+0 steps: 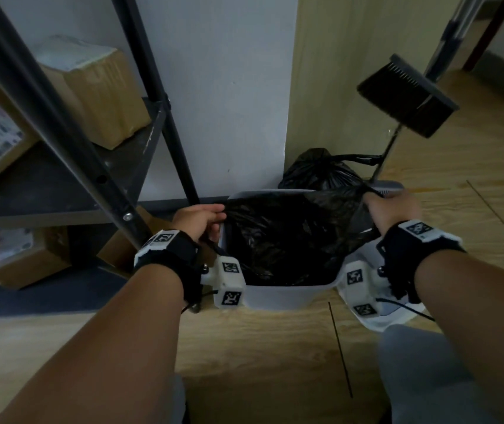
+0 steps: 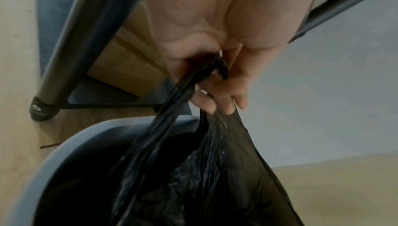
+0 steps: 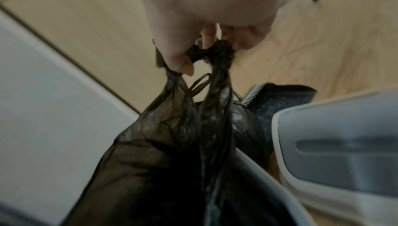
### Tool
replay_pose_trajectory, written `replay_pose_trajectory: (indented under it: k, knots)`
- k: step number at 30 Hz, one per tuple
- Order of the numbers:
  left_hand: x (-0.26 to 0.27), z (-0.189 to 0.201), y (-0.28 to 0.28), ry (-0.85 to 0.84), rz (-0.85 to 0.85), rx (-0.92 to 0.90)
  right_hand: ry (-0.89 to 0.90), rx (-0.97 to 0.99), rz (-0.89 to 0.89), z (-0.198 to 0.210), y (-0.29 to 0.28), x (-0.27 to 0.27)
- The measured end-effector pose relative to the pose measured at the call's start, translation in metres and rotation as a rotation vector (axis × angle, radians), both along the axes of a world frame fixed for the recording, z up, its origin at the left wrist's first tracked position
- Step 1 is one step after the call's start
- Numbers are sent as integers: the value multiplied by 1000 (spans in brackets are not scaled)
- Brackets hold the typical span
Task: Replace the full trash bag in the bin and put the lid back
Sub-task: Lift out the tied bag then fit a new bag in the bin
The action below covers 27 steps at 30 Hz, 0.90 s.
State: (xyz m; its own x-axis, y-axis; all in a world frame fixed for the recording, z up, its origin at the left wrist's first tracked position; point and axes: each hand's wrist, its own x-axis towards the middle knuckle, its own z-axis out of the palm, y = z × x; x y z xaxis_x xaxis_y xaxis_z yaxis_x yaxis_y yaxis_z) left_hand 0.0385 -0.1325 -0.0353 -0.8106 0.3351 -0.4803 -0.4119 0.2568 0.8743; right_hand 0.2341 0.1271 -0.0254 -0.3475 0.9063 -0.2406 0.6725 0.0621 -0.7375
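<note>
A fresh black bag (image 1: 287,240) is held stretched over the mouth of the white bin (image 1: 278,296), which stands on the wooden floor (image 1: 259,356) close to the wall. The left hand (image 1: 197,220) is curled round the bag's left handle at the bin's left rim; in the left wrist view the handle strip is seen gripped in the fist (image 2: 206,56), fingers (image 2: 217,98) pinching the plastic below. The right hand (image 1: 391,209) is closed on the right handle near the bin's far right corner; in the right wrist view the bunched plastic is seen pinched between thumb and fingers (image 3: 206,25). The bag's body hangs down inside the bin.

The full, knotted trash bag (image 1: 321,172) is set on the floor just beyond the bin, against the beige panel. The white lid (image 3: 336,144) lies on the floor just right of the bin, partly hidden by the right wrist in the head view. A dustpan (image 1: 406,96) on a long handle is propped at far right. A dark metal shelf (image 1: 61,185) with cardboard boxes (image 1: 91,93) is seen at left.
</note>
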Motion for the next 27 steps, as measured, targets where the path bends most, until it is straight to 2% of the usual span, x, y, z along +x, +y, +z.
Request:
replay_pose_trajectory:
  k: [2, 4, 7, 9, 10, 12, 14, 15, 17, 19, 21, 24, 27]
  knots:
    - [3, 6, 6, -3, 11, 42, -48, 115, 51, 8, -13, -5]
    - [7, 10, 11, 72, -41, -13, -84, 326, 109, 24, -30, -14]
    - [10, 20, 18, 234, -159, -127, 130, 681, 238, 49, -61, -34]
    - [13, 26, 23, 352, -204, -158, 191, 783, 491, 54, -77, -49]
    - [14, 30, 24, 415, -218, -161, 96, 709, 675, 54, -84, -54]
    - [13, 35, 25, 497, -274, -160, -299, 388, 1022, 45, -88, -55]
    - [11, 38, 21, 537, -457, -270, -664, 136, 1205, 26, -81, -45]
    - [10, 38, 19, 556, -598, -390, -772, 95, 1229, 15, -74, -38]
    - [7, 33, 12, 590, -864, -679, -849, 121, 1207, 2, -58, -27]
    - [5, 22, 5, 622, -993, -873, -806, 249, 1105, -5, -44, -20]
    - [5, 10, -3, 610, -1023, -968, -733, 385, 990, -11, -36, -16]
    - [7, -1, -8, 487, -1018, -941, -811, 370, 867, -17, -36, -12]
    - [12, 0, -7, 352, -840, -724, -835, 322, 811, -20, -37, -5]
